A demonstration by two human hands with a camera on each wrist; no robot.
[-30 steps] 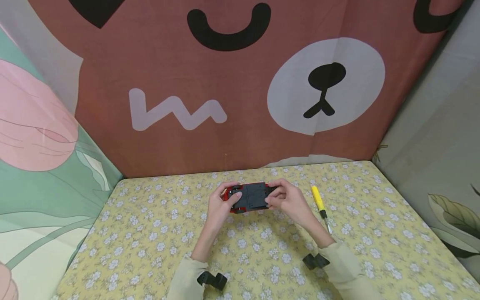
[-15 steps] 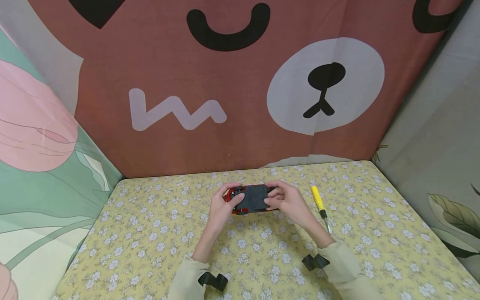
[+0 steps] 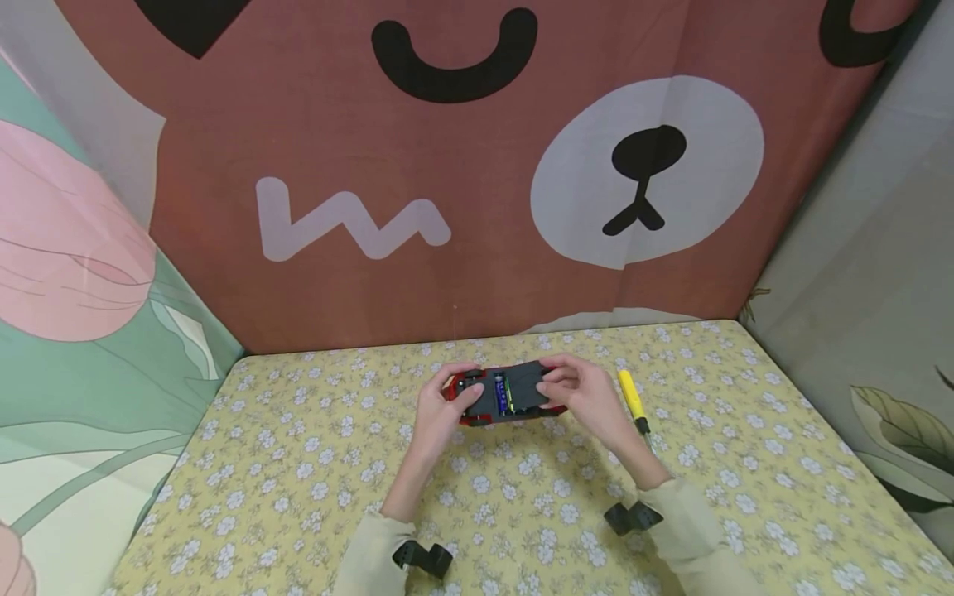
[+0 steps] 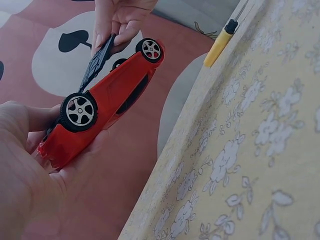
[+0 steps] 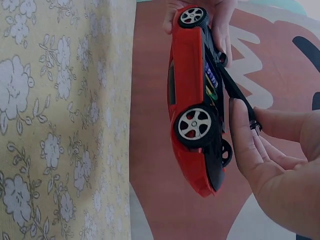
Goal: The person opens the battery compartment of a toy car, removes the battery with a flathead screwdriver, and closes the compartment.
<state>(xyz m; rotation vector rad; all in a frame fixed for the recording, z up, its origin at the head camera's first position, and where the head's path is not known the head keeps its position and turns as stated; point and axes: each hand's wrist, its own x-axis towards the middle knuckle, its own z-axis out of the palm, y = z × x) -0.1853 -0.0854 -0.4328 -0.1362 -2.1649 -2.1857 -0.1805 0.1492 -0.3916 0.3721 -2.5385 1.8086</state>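
Observation:
A red toy car [image 4: 112,92] is held upside down above the table, its black underside up in the head view. The left hand [image 3: 440,406] grips one end, thumb on the underside. Between thumb and fingers the right hand [image 3: 585,397] pinches a black cover [image 3: 527,385], which stands tilted off the underside in the right wrist view. Batteries, one of them blue [image 3: 501,396], show in the opened compartment. Silver-spoked wheels [image 5: 194,125] are on the car's side.
A screwdriver with a yellow handle [image 3: 630,393] lies on the flowered tablecloth [image 3: 298,463], right of the right hand. Behind the table hangs a printed cloth [image 3: 477,290] with a bear face.
The right hand has lifted the black cover and shifted it slightly right, uncovering the batteries. The left hand keeps its grip on the car.

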